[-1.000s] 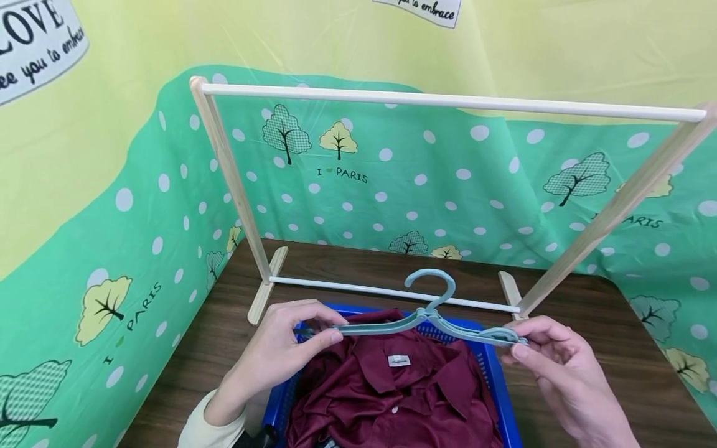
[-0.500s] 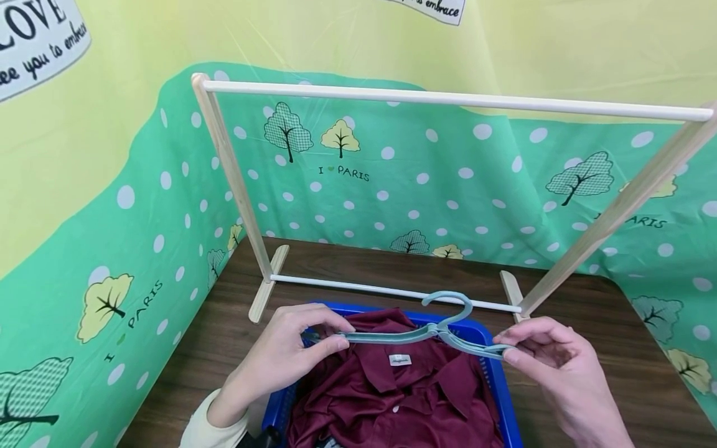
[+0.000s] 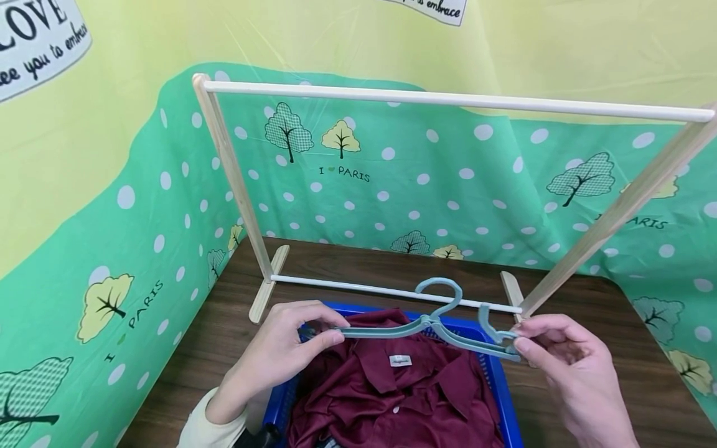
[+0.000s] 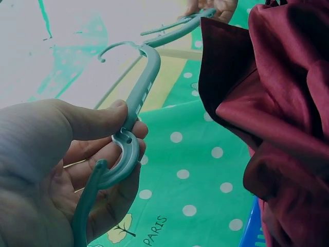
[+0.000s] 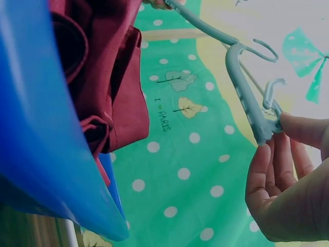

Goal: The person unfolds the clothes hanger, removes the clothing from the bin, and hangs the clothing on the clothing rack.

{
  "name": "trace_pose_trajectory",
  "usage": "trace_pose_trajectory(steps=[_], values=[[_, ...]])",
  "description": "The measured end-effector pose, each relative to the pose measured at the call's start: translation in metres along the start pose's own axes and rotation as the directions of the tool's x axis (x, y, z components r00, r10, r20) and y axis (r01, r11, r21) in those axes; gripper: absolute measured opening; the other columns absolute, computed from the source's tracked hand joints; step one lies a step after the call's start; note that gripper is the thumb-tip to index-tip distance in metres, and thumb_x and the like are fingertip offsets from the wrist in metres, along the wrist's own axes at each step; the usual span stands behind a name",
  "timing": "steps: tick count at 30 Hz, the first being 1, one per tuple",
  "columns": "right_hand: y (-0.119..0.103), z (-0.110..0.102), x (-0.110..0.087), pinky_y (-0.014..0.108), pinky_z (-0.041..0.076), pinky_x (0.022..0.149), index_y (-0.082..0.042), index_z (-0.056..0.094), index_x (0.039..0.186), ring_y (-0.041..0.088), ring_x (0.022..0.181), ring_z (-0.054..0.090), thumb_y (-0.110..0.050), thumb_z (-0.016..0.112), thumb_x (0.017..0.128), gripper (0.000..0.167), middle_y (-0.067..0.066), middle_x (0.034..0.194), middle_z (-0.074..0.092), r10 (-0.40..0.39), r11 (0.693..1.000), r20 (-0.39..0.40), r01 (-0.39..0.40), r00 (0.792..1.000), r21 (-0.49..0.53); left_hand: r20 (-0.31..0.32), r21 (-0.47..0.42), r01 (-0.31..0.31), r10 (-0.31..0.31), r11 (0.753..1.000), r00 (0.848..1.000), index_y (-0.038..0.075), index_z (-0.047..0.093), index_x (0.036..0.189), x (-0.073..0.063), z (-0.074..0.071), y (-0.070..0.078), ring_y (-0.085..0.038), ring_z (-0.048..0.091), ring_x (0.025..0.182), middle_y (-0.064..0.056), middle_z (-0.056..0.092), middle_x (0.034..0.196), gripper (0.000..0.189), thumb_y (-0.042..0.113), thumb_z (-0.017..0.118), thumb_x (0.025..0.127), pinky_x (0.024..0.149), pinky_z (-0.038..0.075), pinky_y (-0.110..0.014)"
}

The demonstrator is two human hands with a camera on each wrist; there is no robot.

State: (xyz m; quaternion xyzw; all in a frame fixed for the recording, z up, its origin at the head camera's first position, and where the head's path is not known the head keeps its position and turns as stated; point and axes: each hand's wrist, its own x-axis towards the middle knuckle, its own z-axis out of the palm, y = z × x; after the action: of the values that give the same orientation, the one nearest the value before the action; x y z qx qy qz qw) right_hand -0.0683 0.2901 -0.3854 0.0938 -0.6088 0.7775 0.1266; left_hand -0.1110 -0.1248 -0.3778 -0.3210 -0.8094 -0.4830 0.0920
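A blue-green plastic folding hanger (image 3: 386, 331) is held level above the basket, its hook upward. My left hand (image 3: 288, 345) pinches its left arm between thumb and fingers; in the left wrist view a curved hinged end piece (image 4: 121, 164) lies against those fingers. My right hand (image 3: 571, 361) pinches the right end, where another hinged piece (image 3: 486, 320) stands up from the arm. Below lies a maroon collared shirt (image 3: 386, 398) with a white label at its neck, bundled in a blue plastic basket (image 3: 504, 392).
Behind the basket stands a wooden rack with a white top rail (image 3: 448, 98) and a lower rail (image 3: 364, 287). It rests on a dark wood table (image 3: 190, 373). Green and yellow printed cloth (image 3: 392, 180) surrounds the table at the back and sides.
The hanger dipped and shifted right, then came back up. Its right hinged end piece, folded along the arm before, now stands swung upward. My right hand has shifted slightly right.
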Motion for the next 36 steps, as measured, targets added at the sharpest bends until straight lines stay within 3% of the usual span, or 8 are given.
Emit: trace_pose_trajectory(steps=[5, 11, 15, 20, 24, 27, 32, 36], values=[[0.002, -0.004, 0.002, 0.025, 0.060, 0.073, 0.014, 0.071, 0.122, 0.020, 0.095, 0.077, 0.038, 0.050, 0.095, 0.042, 0.017, 0.112, 0.081, -0.041, 0.995, 0.029, 0.038, 0.999, 0.087, -0.001, 0.006, 0.015, -0.015, 1.000, 1.000, 0.021, 0.085, 0.108, -0.001, -0.002, -0.001, -0.007, 0.077, 0.097, 0.013, 0.082, 0.105, 0.011, 0.014, 0.085, 0.100, 0.086, 0.062, -0.032], [-0.007, -0.009, 0.002, 0.026, 0.061, 0.075, 0.011, 0.069, 0.130, 0.019, 0.100, 0.076, 0.034, 0.051, 0.097, 0.044, 0.012, 0.114, 0.081, 0.002, 1.000, 0.094, 0.000, 0.996, -0.022, 0.019, 0.009, 0.004, -0.004, 1.000, 1.000, 0.022, 0.085, 0.109, -0.003, -0.001, 0.002, -0.006, 0.076, 0.098, 0.013, 0.082, 0.106, 0.010, 0.016, 0.084, 0.101, 0.086, 0.062, -0.032], [-0.014, -0.011, 0.000, 0.027, 0.064, 0.082, 0.012, 0.066, 0.134, 0.020, 0.106, 0.076, 0.035, 0.052, 0.096, 0.047, 0.011, 0.116, 0.080, -0.026, 0.996, 0.144, 0.038, 0.989, -0.086, 0.053, -0.020, -0.033, 0.034, 0.999, 0.998, 0.020, 0.084, 0.109, -0.004, 0.000, 0.002, -0.004, 0.071, 0.091, 0.013, 0.079, 0.102, 0.010, 0.014, 0.084, 0.101, 0.080, 0.060, -0.029], [-0.014, -0.011, -0.005, 0.028, 0.065, 0.084, 0.015, 0.065, 0.135, 0.023, 0.109, 0.079, 0.038, 0.050, 0.093, 0.050, 0.017, 0.120, 0.080, -0.071, 0.994, 0.166, 0.084, 0.984, -0.069, 0.090, -0.032, -0.090, 0.092, 0.995, 0.992, 0.020, 0.084, 0.109, -0.005, 0.003, 0.004, -0.002, 0.067, 0.087, 0.012, 0.079, 0.101, 0.009, 0.015, 0.083, 0.102, 0.072, 0.058, -0.024], [-0.016, -0.008, -0.011, 0.026, 0.062, 0.095, 0.014, 0.068, 0.132, 0.024, 0.108, 0.081, 0.037, 0.053, 0.093, 0.047, 0.016, 0.118, 0.081, -0.050, 0.993, 0.168, 0.068, 0.985, -0.100, 0.105, -0.021, -0.090, 0.092, 0.996, 0.990, 0.022, 0.084, 0.109, -0.005, 0.004, 0.005, 0.000, 0.066, 0.086, 0.014, 0.079, 0.101, 0.009, 0.016, 0.084, 0.102, 0.068, 0.056, -0.024], [-0.018, -0.004, -0.012, 0.024, 0.057, 0.105, 0.016, 0.069, 0.127, 0.024, 0.106, 0.081, 0.039, 0.052, 0.092, 0.045, 0.016, 0.115, 0.081, -0.078, 0.991, 0.189, 0.097, 0.979, -0.089, 0.111, -0.017, -0.085, 0.086, 0.996, 0.990, 0.022, 0.084, 0.109, -0.006, 0.005, 0.005, 0.001, 0.065, 0.085, 0.016, 0.078, 0.100, 0.010, 0.016, 0.084, 0.101, 0.065, 0.056, -0.025], [-0.017, 0.002, -0.012, 0.023, 0.059, 0.101, 0.018, 0.071, 0.115, 0.021, 0.099, 0.082, 0.042, 0.055, 0.087, 0.040, 0.017, 0.106, 0.082, -0.131, 0.988, 0.090, 0.137, 0.987, -0.074, 0.103, -0.016, -0.092, 0.093, 0.996, 0.990, 0.021, 0.084, 0.109, -0.004, 0.005, 0.003, 0.000, 0.065, 0.085, 0.014, 0.079, 0.101, 0.012, 0.012, 0.084, 0.100, 0.063, 0.055, -0.025], [-0.015, 0.004, -0.010, 0.023, 0.064, 0.083, 0.018, 0.073, 0.110, 0.019, 0.096, 0.082, 0.041, 0.055, 0.088, 0.037, 0.017, 0.104, 0.082, -0.141, 0.989, 0.001, 0.141, 0.990, -0.042, 0.084, -0.019, -0.092, 0.093, 0.996, 0.992, 0.020, 0.084, 0.109, -0.003, 0.004, 0.001, -0.002, 0.067, 0.087, 0.011, 0.079, 0.101, 0.010, 0.013, 0.083, 0.101, 0.069, 0.057, -0.024]])
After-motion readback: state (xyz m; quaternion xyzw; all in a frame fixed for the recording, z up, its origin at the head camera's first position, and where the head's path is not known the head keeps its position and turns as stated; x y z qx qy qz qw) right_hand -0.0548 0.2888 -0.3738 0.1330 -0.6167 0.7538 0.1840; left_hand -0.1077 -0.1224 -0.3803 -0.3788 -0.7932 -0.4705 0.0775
